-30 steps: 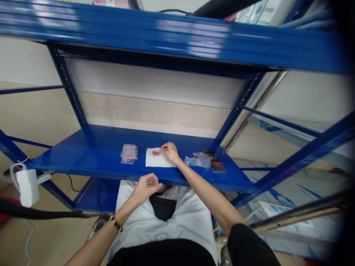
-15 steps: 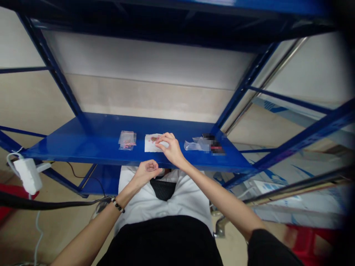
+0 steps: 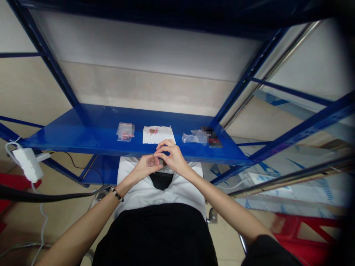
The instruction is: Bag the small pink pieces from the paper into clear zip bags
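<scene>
My left hand [image 3: 145, 165] is curled in front of the shelf edge, palm up. In it lies a small clear, ring-like thing [image 3: 152, 161], too blurred to name for sure. My right hand [image 3: 172, 157] reaches over it, thumb and forefinger pinched right by the left fingers; what they hold, if anything, is too small to tell. Just beyond the hands, a white cloth or paper sheet [image 3: 162, 137] lies on the blue shelf [image 3: 91, 138]. A little pile of pink and brownish pieces [image 3: 152, 131] rests on its left part.
Left on the shelf is a clear zip bag [image 3: 125, 133] with pink pieces. Crumpled clear plastic [image 3: 191, 137] and a dark, blurred-out item [image 3: 213, 138] are at the right. Blue posts frame both sides. A white adapter [image 3: 27, 162] hangs at the left.
My right hand has drawn back from the sheet to my left hand, uncovering the sheet and its pile. The left hand stays in front of the shelf; the view has tilted slightly.
</scene>
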### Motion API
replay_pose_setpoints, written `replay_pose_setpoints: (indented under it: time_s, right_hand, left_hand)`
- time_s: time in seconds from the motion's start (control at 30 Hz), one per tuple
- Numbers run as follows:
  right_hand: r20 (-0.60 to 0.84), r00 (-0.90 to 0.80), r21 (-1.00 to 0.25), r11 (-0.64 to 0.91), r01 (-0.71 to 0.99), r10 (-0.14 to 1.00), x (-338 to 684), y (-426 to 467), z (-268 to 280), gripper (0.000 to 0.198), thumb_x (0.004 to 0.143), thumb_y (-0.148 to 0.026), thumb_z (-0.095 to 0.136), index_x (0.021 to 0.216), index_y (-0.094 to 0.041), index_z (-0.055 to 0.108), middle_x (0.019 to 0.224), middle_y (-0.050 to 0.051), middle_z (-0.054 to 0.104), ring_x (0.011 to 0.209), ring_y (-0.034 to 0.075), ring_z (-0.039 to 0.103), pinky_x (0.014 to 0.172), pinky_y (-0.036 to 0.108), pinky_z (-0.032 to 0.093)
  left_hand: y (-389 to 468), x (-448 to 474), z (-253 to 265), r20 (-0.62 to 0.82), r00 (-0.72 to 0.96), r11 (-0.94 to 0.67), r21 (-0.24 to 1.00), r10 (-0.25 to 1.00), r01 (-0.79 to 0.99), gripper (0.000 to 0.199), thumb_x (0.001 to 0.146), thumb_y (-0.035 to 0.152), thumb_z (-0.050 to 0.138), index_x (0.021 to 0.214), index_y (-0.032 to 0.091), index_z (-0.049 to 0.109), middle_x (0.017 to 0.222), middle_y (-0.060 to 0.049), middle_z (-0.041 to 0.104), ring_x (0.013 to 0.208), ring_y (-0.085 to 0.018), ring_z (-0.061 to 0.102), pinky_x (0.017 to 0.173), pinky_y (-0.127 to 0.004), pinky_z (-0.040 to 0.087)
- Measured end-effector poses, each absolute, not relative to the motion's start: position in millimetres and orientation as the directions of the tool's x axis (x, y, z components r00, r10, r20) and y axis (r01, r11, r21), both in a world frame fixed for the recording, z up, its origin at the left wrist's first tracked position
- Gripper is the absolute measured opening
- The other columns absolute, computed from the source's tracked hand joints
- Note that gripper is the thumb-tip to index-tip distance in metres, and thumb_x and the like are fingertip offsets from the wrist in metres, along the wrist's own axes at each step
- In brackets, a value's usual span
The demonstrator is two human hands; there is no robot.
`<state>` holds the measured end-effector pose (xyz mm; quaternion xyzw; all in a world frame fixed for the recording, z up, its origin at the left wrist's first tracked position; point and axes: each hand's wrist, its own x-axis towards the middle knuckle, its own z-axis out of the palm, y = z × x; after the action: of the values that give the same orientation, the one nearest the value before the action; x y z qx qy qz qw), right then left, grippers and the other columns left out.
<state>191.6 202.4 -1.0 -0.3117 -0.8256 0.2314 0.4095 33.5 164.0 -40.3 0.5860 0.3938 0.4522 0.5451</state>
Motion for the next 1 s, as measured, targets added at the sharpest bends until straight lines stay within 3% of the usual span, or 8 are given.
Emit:
replay_pose_setpoints:
  time_s: [0.2,0.4,0.57,0.7,0.87,1.0]
  right_hand:
    - [0.505,-0.548,-0.639,0.715,0.282,0.667,192.5,203.4,-7.0,0.010,0.087,-0.023,0.067,0.082,-0.025,0.075,0.097,0.002,0.066,0.100,0.019,0.054,0.092,0.035,0.041]
    - [0.467,-0.435,-0.744,0.608,0.277,0.770,197.7,222.1,-11.0,0.022,0.094,-0.033,0.057,0.087,-0.021,0.074,0.089,0.004,0.068,0.090,0.018,0.060,0.087,0.033,0.044]
    - [0.478,-0.353,-0.749,0.583,0.315,0.804,203.1,233.3,-24.1,0.028,0.096,-0.034,0.051,0.090,-0.019,0.073,0.089,0.005,0.070,0.088,0.018,0.062,0.081,0.030,0.045]
    - [0.516,-0.305,-0.678,0.599,0.426,0.801,202.9,265.6,-27.6,0.023,0.094,-0.033,0.054,0.092,-0.019,0.072,0.093,0.006,0.070,0.089,0.019,0.061,0.082,0.030,0.044]
    - [0.477,-0.304,-0.549,0.550,0.630,0.825,193.8,332.4,-29.1,0.012,0.085,-0.018,0.063,0.090,-0.018,0.074,0.093,0.006,0.071,0.088,0.020,0.060,0.087,0.031,0.042]
    - [0.416,-0.263,-0.514,0.463,0.722,0.871,183.8,360.0,-36.4,0.014,0.084,-0.015,0.062,0.090,-0.019,0.074,0.091,0.006,0.069,0.086,0.020,0.059,0.082,0.029,0.042]
  left_hand:
    - [162.2,32.8,-40.4,0.019,0.369,0.079,0.965,0.929,-0.249,0.028,0.073,0.030,0.078,0.080,0.012,0.057,0.061,0.003,0.052,0.054,-0.008,0.047,0.055,-0.022,0.035]
    - [168.6,32.9,-37.6,-0.029,0.429,0.248,0.849,0.903,-0.466,0.026,0.078,0.030,0.074,0.077,0.015,0.052,0.062,0.002,0.051,0.057,-0.010,0.050,0.057,-0.024,0.041]
    - [163.6,29.9,-32.1,-0.014,0.419,0.251,0.819,0.908,-0.515,0.024,0.077,0.030,0.073,0.082,0.016,0.055,0.063,0.002,0.051,0.057,-0.011,0.050,0.057,-0.024,0.041]
    - [162.4,28.1,-35.0,-0.020,0.386,0.199,0.880,0.922,-0.431,0.028,0.075,0.034,0.075,0.077,0.016,0.054,0.060,0.002,0.053,0.055,-0.011,0.051,0.057,-0.024,0.041]
    - [172.3,29.9,-50.5,-0.143,0.267,0.163,0.985,0.953,-0.052,0.038,0.060,0.036,0.084,0.065,0.015,0.052,0.053,0.003,0.053,0.045,-0.007,0.045,0.048,-0.020,0.034]
    - [174.0,33.7,-55.6,-0.207,0.325,0.218,0.976,0.923,0.005,0.036,0.066,0.041,0.078,0.070,0.016,0.053,0.053,0.003,0.054,0.045,-0.009,0.048,0.048,-0.021,0.037]
